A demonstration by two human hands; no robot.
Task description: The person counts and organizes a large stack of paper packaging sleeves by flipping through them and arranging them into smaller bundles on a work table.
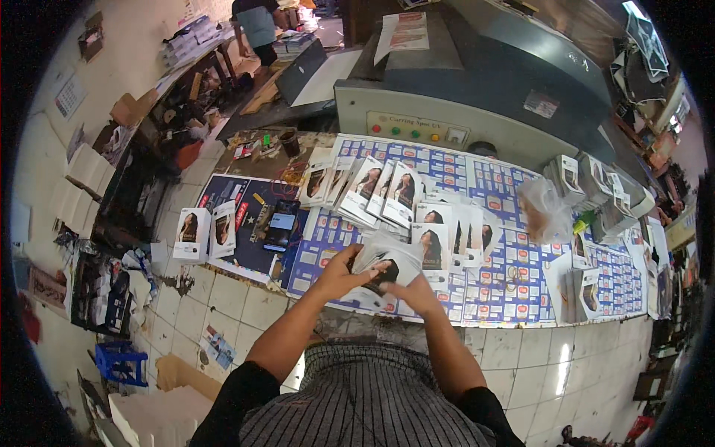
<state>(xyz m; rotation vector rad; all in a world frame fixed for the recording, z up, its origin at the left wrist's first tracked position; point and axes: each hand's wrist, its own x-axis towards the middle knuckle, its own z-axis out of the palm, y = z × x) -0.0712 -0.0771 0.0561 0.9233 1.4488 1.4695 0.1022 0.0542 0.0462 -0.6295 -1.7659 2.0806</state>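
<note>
In front of me is a loose stack of white printed cards [387, 255], each with a picture of long dark hair. My left hand [339, 279] is closed around the stack's left side, its thumb over the top. Across the lower right of the same cards reaches my right hand [418, 295]; its fingers are smeared by motion, so their grip is unclear. Just beyond lie fanned piles of matching cards [402, 195], with another overlapping row [433, 246] to the right of the held stack.
Printed blue sheets [506, 287] cover the table. A phone [281, 227] and two card stacks [192, 232] lie left. A plastic bag [544, 208] and more bundles [596, 182] are at right. Behind stands a large machine [477, 112] with coloured buttons; another person [257, 30] is far back.
</note>
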